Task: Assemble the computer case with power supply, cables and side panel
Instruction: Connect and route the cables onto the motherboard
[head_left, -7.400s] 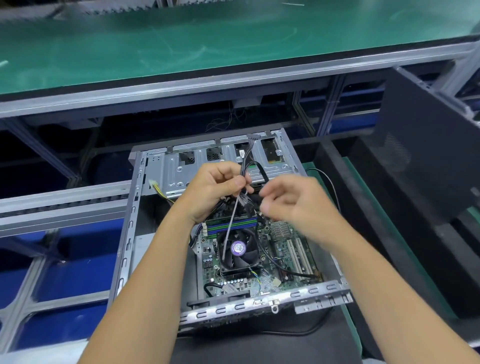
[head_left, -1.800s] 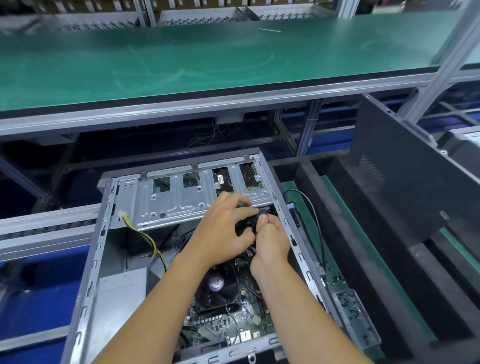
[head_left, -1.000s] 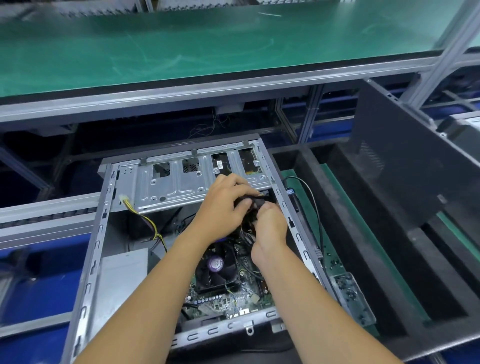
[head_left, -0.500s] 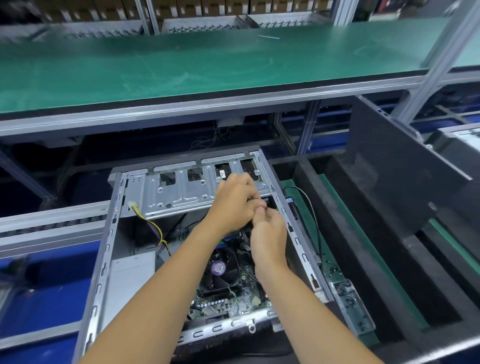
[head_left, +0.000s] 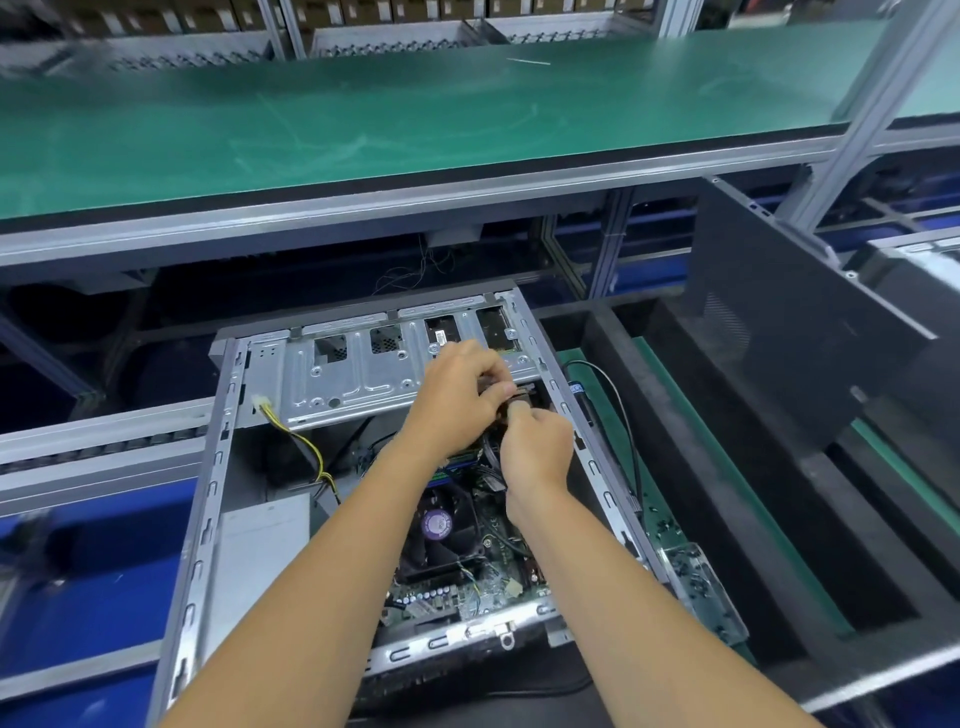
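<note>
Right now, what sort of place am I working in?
Most likely a computer assembly line in a factory: a long green-matted workbench, an open computer case on a line below it, and a side panel propped nearby.

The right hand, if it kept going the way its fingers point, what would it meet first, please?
Probably the dark connector at its fingertips, which the right hand and left hand both pinch; the drive cage lies beyond. Depth is unclear.

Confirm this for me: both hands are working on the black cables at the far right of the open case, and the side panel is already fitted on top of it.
One part is wrong. The head view shows the side panel off the case, leaning at the right. The left hand and right hand do work the black cables at the far right of the open case.
</note>
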